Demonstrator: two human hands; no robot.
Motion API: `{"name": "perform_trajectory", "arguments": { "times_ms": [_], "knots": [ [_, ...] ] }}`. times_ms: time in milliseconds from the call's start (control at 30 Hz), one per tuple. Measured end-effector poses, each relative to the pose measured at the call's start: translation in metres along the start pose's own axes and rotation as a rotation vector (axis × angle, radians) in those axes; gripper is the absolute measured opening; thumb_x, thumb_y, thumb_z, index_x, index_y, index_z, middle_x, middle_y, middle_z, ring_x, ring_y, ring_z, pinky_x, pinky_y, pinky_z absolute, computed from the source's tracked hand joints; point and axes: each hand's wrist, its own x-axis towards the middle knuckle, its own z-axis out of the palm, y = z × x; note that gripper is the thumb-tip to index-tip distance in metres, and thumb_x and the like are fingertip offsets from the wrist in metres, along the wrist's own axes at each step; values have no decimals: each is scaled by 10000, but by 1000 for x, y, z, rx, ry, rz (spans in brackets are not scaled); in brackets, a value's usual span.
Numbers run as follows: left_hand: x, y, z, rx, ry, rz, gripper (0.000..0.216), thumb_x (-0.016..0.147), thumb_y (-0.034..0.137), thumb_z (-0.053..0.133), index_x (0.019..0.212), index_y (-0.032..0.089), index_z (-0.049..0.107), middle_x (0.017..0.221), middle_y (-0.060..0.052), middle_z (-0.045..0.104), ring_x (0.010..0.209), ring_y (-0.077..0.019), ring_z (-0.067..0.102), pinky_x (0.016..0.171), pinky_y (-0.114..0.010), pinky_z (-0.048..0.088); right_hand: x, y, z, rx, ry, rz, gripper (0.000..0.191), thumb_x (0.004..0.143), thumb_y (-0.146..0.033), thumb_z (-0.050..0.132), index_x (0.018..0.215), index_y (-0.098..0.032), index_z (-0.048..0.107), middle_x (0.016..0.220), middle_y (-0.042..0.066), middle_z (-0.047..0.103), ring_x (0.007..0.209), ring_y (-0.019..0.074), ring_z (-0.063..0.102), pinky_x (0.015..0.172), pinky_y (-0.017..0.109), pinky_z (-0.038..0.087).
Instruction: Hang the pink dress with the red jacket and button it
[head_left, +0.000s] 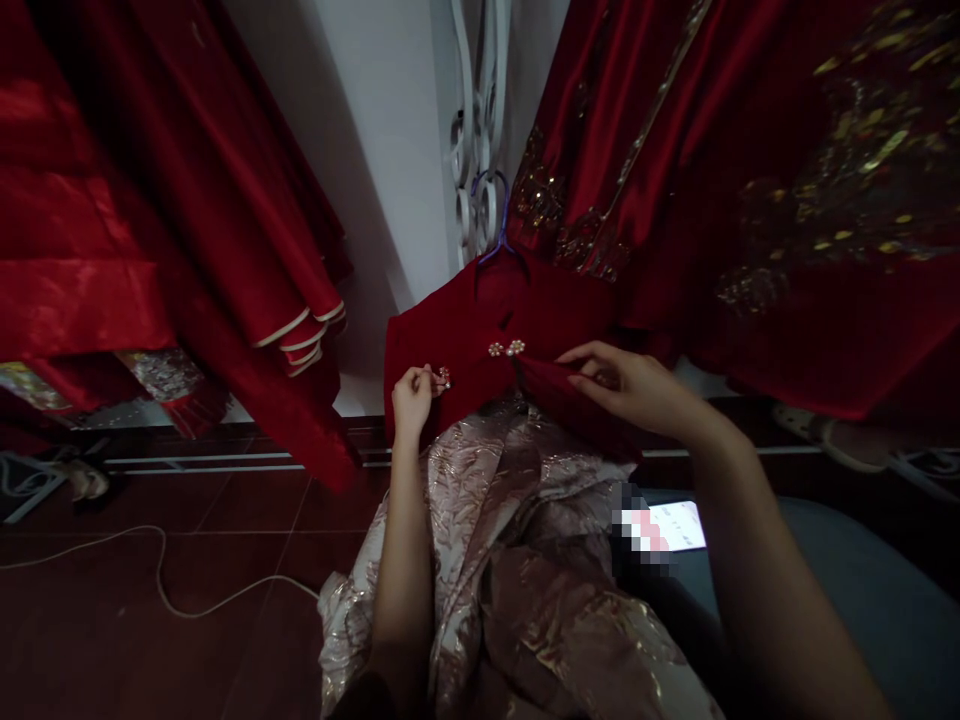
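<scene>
A dark red jacket [450, 335] hangs in front of me on a purple hanger [504, 225]. Jewelled flower clasps [508, 349] join its two front edges near the chest. My left hand [414, 392] is closed, pinching the left front panel beside another jewelled clasp piece [445, 378]. On the other side my right hand [611, 375] pinches the edge of the right front panel and draws it outward, so the lower front stands apart. Shiny pinkish brocade fabric with gold threads [487, 470] lies below the jacket, across my lap.
The hanger hooks onto a white scrolled metal stand [480, 130]. Red garments [247, 200] hang at left, and gold-embroidered red ones [862, 200] at right. A lit phone [679, 527] lies on a grey-blue seat [840, 570]. A white cable [217, 605] crosses the tiled floor.
</scene>
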Motion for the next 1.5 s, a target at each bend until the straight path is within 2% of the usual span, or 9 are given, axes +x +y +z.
{"name": "perform_trajectory", "arguments": {
  "times_ms": [133,267,333,500,600,833,1233,1367,1500],
  "knots": [
    [-2,1,6,-139,-116,-57,276,752,405,602,798,134,591,745,-48,695,635,-120,661,656,-272,551,-5,-33,7,482,-284,21,400,733,-396,672,1036,-216,482,757,-8,582,537,91,561,445,212,471],
    [-7,9,4,-182,-145,-78,245,727,345,634,791,109,651,787,-82,705,706,-137,673,763,-306,547,8,-52,38,673,-401,-19,382,730,-374,680,993,-217,452,782,-28,536,554,75,582,490,203,505],
    [-9,14,1,-199,-166,-98,252,724,333,634,825,106,678,811,-96,711,748,-154,679,808,-327,539,22,-51,65,667,-367,-39,372,748,-381,655,1023,-215,467,881,-5,537,562,70,598,483,199,503],
    [-11,18,-3,-193,-194,-119,242,684,280,661,856,116,708,887,-100,715,824,-176,675,854,-349,526,60,-30,139,546,12,-21,337,733,-330,646,1003,-176,515,936,25,526,621,80,616,518,196,520],
    [-10,15,-3,-173,-141,-96,230,654,239,677,849,122,712,843,-79,717,800,-165,672,866,-352,518,69,-18,161,598,35,-54,430,693,-245,662,1090,-184,507,1019,43,499,750,97,626,667,237,562],
    [-10,13,-7,-206,-221,-144,286,635,230,697,895,111,706,857,-83,719,770,-154,675,865,-352,520,67,-13,157,519,16,-90,330,797,-266,566,1120,-199,563,921,30,523,620,80,623,489,175,518],
    [-7,10,-7,-80,-290,-65,354,624,235,735,954,113,694,922,-113,718,878,-199,677,913,-375,497,74,-3,163,493,108,-41,323,779,-272,590,1091,-188,588,874,24,526,617,89,617,540,218,559],
    [-7,11,-3,-57,-207,-14,333,643,268,735,935,113,700,941,-113,715,884,-202,677,898,-360,507,73,-6,158,440,94,-62,365,769,-224,593,1129,-176,551,834,13,549,609,92,615,587,228,554],
    [-7,11,-3,-58,-217,-14,360,635,280,745,951,114,696,945,-112,714,877,-204,678,885,-360,514,72,-10,153,407,78,-88,417,777,-206,572,1185,-173,496,836,8,565,600,88,610,583,215,528]
  ]
}}
